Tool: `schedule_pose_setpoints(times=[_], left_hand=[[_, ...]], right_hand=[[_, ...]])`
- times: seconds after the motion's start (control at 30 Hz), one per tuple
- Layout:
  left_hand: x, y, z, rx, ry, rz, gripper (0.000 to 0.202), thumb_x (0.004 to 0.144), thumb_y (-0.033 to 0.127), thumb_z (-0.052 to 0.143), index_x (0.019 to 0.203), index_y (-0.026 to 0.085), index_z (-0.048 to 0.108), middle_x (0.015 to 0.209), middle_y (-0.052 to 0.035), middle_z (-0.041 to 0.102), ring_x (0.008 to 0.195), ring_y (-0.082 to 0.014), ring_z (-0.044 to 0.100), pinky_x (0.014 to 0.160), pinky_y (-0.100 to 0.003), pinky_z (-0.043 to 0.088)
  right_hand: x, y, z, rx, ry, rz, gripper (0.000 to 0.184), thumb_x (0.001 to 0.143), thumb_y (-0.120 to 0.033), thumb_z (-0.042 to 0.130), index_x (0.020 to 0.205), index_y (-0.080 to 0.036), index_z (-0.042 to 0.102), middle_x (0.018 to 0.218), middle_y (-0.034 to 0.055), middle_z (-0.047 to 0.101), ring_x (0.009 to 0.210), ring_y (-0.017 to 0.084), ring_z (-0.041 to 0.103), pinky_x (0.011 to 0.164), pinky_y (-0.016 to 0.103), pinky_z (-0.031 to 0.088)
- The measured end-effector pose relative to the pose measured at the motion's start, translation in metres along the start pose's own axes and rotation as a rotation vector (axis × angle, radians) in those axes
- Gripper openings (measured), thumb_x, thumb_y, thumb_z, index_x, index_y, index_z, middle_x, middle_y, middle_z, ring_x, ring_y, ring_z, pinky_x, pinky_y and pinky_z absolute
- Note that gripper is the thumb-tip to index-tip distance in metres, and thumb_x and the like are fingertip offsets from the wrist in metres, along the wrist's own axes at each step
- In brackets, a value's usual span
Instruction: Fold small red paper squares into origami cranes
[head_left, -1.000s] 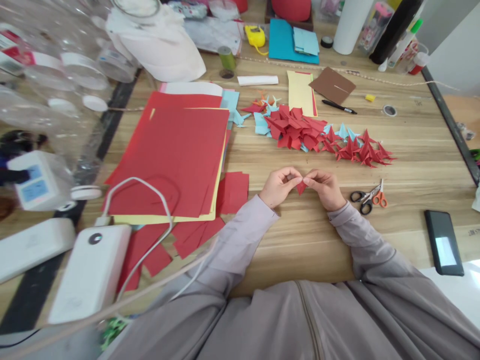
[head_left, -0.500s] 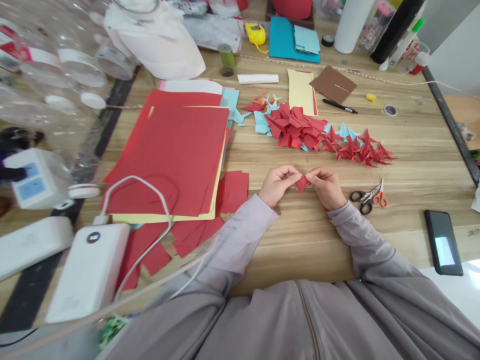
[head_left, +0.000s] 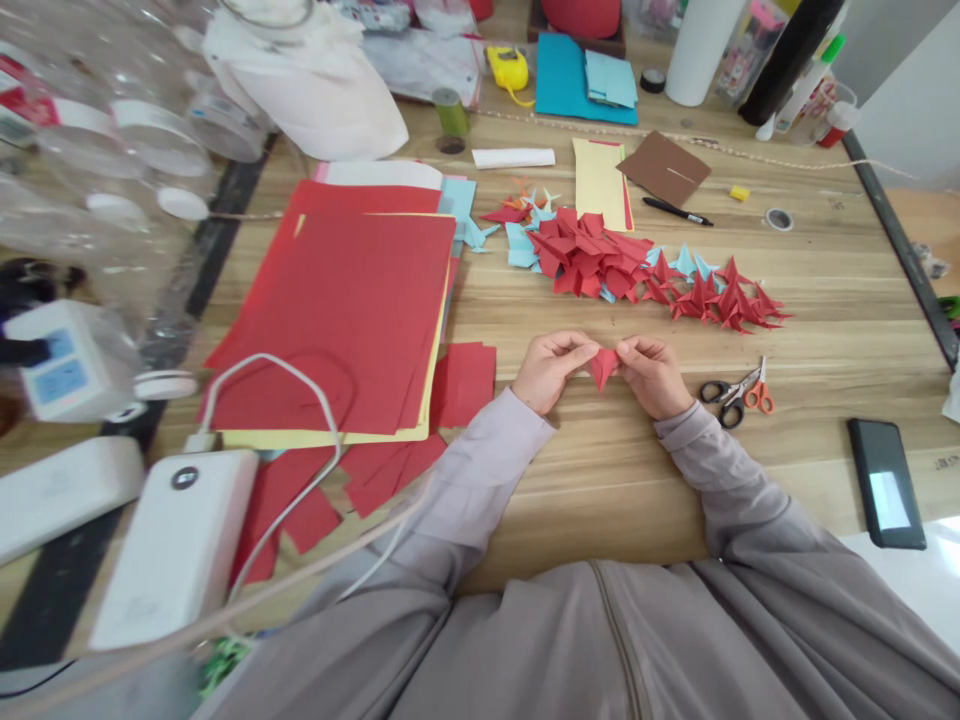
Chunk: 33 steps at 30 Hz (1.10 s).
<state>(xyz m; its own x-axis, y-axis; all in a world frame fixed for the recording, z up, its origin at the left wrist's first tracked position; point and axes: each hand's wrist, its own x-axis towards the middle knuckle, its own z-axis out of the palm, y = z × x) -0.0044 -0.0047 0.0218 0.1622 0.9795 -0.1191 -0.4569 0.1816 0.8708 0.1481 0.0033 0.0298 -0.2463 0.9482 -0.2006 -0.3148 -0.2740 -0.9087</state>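
A small folded piece of red paper (head_left: 603, 370) hangs between my hands, its point facing down toward me. My left hand (head_left: 550, 368) pinches its left upper corner between thumb and fingers. On the other side my right hand (head_left: 654, 374) pinches the right upper corner. Part of the paper's top edge is hidden by the fingertips. Beyond my hands lies a row of folded red paper cranes (head_left: 592, 255), with some light blue ones (head_left: 686, 262) among them.
Scissors (head_left: 733, 395) lie right of my right hand, and a phone (head_left: 887, 483) farther right. Left are stacked red sheets (head_left: 352, 310), cut red squares (head_left: 471, 383) and a white power bank (head_left: 176, 550) with a cable. Yellow (head_left: 598, 180) and brown paper (head_left: 664, 168) lie farther back.
The red paper now shows a wider face between my fingertips, and my right thumb has shifted slightly along its edge. Both hands stay in nearly the same place.
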Motion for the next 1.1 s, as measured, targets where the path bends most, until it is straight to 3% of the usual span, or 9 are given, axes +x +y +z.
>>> schedule_pose_setpoints(times=[0.17, 0.4, 0.53, 0.7, 0.9, 1.1], left_hand=[[-0.0001, -0.003, -0.0028, 0.014, -0.049, 0.029, 0.039, 0.053, 0.022, 0.084, 0.089, 0.018, 0.07, 0.077, -0.0017, 0.071, 0.07, -0.014, 0.065, 0.067, -0.028, 0.053], [0.0008, -0.0058, -0.0035, 0.065, -0.011, 0.117, 0.025, 0.056, 0.022, 0.082, 0.079, 0.017, 0.072, 0.082, -0.0016, 0.069, 0.07, -0.0119, 0.064, 0.064, -0.025, 0.053], [0.0019, -0.0072, -0.004, 0.107, 0.057, 0.102, 0.026, 0.06, 0.029, 0.081, 0.081, 0.017, 0.072, 0.071, -0.0015, 0.069, 0.064, -0.0127, 0.064, 0.062, -0.026, 0.054], [0.0036, -0.0081, -0.0038, 0.136, 0.115, 0.097, 0.028, 0.06, 0.034, 0.081, 0.081, 0.017, 0.073, 0.07, -0.0024, 0.071, 0.063, -0.0133, 0.064, 0.065, -0.028, 0.053], [0.0055, -0.0084, -0.0035, 0.085, 0.195, 0.056, 0.03, 0.063, 0.043, 0.078, 0.069, 0.015, 0.069, 0.066, -0.0006, 0.068, 0.057, -0.0096, 0.059, 0.057, -0.023, 0.049], [0.0045, -0.0049, -0.0015, 0.015, 0.14, 0.001, 0.034, 0.062, 0.046, 0.078, 0.063, 0.015, 0.064, 0.059, 0.0018, 0.061, 0.052, -0.0082, 0.055, 0.051, -0.02, 0.045]], right_hand=[[0.0017, 0.0027, -0.0007, -0.006, 0.055, -0.03, 0.035, 0.057, -0.049, 0.081, 0.059, -0.019, 0.062, 0.052, -0.0038, 0.06, 0.05, 0.009, 0.052, 0.055, 0.025, 0.045], [0.0021, 0.0043, -0.0026, -0.003, 0.042, -0.057, 0.029, 0.06, -0.043, 0.081, 0.063, -0.019, 0.065, 0.054, -0.0037, 0.062, 0.051, 0.008, 0.053, 0.055, 0.024, 0.044], [0.0012, 0.0067, -0.0044, -0.024, 0.005, -0.06, 0.026, 0.058, -0.034, 0.084, 0.075, -0.02, 0.07, 0.066, -0.0025, 0.068, 0.061, 0.01, 0.06, 0.064, 0.026, 0.049], [0.001, 0.0089, -0.0049, -0.062, -0.028, -0.106, 0.026, 0.06, -0.03, 0.083, 0.08, -0.019, 0.071, 0.07, -0.0011, 0.07, 0.064, 0.012, 0.062, 0.068, 0.029, 0.051], [0.0011, 0.0094, -0.003, -0.121, -0.043, -0.125, 0.038, 0.054, -0.026, 0.086, 0.088, -0.02, 0.069, 0.07, -0.0023, 0.069, 0.064, 0.011, 0.061, 0.065, 0.027, 0.052], [0.0004, 0.0104, -0.003, -0.19, -0.078, -0.144, 0.035, 0.056, -0.031, 0.085, 0.087, -0.022, 0.07, 0.067, -0.0032, 0.067, 0.061, 0.011, 0.059, 0.062, 0.027, 0.051]])
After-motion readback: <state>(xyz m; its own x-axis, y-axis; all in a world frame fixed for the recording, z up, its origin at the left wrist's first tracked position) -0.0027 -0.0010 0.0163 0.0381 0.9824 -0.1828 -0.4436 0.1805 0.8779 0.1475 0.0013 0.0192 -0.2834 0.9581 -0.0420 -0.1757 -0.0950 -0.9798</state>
